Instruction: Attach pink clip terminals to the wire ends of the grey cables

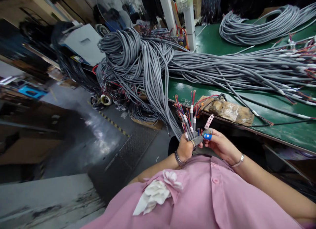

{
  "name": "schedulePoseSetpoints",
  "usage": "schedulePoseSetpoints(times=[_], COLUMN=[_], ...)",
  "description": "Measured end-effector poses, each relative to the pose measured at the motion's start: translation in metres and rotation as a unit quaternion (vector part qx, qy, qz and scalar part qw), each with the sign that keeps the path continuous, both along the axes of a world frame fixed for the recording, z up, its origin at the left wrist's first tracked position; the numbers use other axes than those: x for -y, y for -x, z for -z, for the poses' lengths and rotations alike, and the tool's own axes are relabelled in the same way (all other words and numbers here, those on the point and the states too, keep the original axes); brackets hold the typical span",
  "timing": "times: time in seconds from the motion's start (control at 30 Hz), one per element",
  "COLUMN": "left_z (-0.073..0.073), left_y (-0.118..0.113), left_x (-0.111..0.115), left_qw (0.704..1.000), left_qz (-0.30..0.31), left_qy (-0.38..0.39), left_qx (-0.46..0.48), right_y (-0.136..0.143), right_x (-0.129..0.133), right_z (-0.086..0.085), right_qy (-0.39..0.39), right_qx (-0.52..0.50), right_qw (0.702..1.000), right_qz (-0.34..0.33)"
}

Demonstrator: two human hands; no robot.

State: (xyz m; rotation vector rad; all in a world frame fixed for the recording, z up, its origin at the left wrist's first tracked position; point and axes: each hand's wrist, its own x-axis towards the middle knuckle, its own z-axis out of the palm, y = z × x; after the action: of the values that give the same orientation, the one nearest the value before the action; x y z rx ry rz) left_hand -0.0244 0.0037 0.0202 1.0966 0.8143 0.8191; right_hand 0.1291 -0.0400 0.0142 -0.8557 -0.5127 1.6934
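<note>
My left hand (186,148) is wrapped round a bundle of grey cables (189,127) whose ends point up. White bands sit near those ends, and thin coloured wires (179,106) fan out above them. A grey wrap covers the left thumb. Close against the bundle, my right hand (221,144) pinches with thumb and forefinger beside some short coloured wires (200,132); what lies between those fingertips is too small to tell. Blue tape (207,136) circles one right finger. Just above it is a small pale pink tag (209,121); I cannot tell whether the hand touches it.
Long grey cables (209,66) lie across the green table (182,90), and a heap of them (148,64) hangs over its left end. A worn wooden block (227,111) sits at the front edge. Coiled cable (261,28) lies behind. A grey box (84,44) stands back left.
</note>
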Motion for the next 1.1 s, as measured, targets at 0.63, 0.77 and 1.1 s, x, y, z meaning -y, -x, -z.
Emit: schedulePoseSetpoints(times=[0.63,0.77,1.1], left_z=[-0.009,-0.009,-0.003], left_y=[-0.003,-0.001,0.002], left_x=[0.002,0.003,0.002], left_qw=[0.999,0.999,0.999], left_qz=[-0.038,-0.034,-0.022], left_qy=[0.013,0.008,-0.012], left_qx=[0.014,0.004,-0.045], right_y=[-0.017,-0.013,0.004], right_x=[0.005,0.001,0.005], right_z=[0.0,-0.005,0.003], right_qy=[-0.015,-0.011,-0.083], right_qx=[-0.011,0.007,0.198], right_qw=[1.0,1.0,0.969], right_qz=[0.001,-0.005,0.121])
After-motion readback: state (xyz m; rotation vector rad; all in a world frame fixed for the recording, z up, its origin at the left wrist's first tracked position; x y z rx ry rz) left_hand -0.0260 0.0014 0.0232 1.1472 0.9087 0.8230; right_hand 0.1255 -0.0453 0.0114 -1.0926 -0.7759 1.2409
